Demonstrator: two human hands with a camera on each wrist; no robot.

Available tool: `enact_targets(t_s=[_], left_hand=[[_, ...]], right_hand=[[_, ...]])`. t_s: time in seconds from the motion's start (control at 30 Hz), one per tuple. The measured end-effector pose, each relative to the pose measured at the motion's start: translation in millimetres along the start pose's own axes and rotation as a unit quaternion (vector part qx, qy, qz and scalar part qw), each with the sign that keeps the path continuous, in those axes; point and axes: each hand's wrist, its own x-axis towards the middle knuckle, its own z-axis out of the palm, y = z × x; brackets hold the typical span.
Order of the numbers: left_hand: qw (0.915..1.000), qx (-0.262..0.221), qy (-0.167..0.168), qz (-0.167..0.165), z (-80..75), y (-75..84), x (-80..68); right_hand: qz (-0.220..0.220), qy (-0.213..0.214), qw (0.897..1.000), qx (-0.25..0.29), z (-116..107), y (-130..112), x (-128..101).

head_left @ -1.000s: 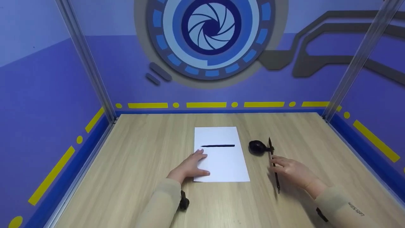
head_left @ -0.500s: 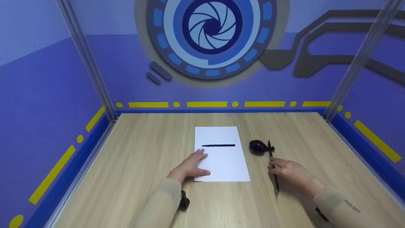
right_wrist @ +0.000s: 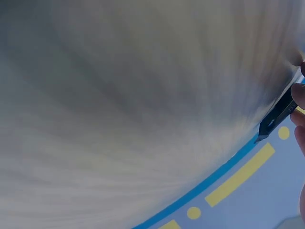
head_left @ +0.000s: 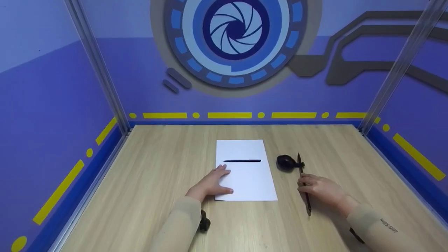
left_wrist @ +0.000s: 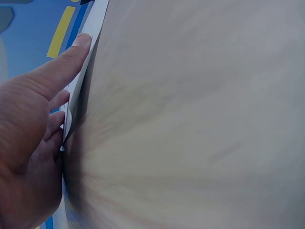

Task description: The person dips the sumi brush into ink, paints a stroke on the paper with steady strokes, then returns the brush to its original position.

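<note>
The head view looks forward and down from above the near edge of the wooden table (head_left: 157,182), taking in the whole tabletop, both forearms and the purple back wall (head_left: 133,77), which fills the upper half of the frame. The left wrist view sits very close to the tabletop, skimming along it, with the left hand (left_wrist: 28,143) at the left edge of the frame pressing the white paper (left_wrist: 97,21). The right wrist view is equally near and low; blurred tabletop fills most of the frame, with fingertips (right_wrist: 299,95) and the dark brush (right_wrist: 276,117) at the right edge. All three share the table surface.
</note>
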Motion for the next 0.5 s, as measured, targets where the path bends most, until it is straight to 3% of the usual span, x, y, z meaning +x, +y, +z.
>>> enact_targets(t_s=[0.5], left_hand=[[0.9999, -0.006, 0.006, 0.008, 0.6, 0.4, 0.2]], right_hand=[[-0.005, -0.004, 1.0, -0.007, 0.0, 2.4, -1.1]])
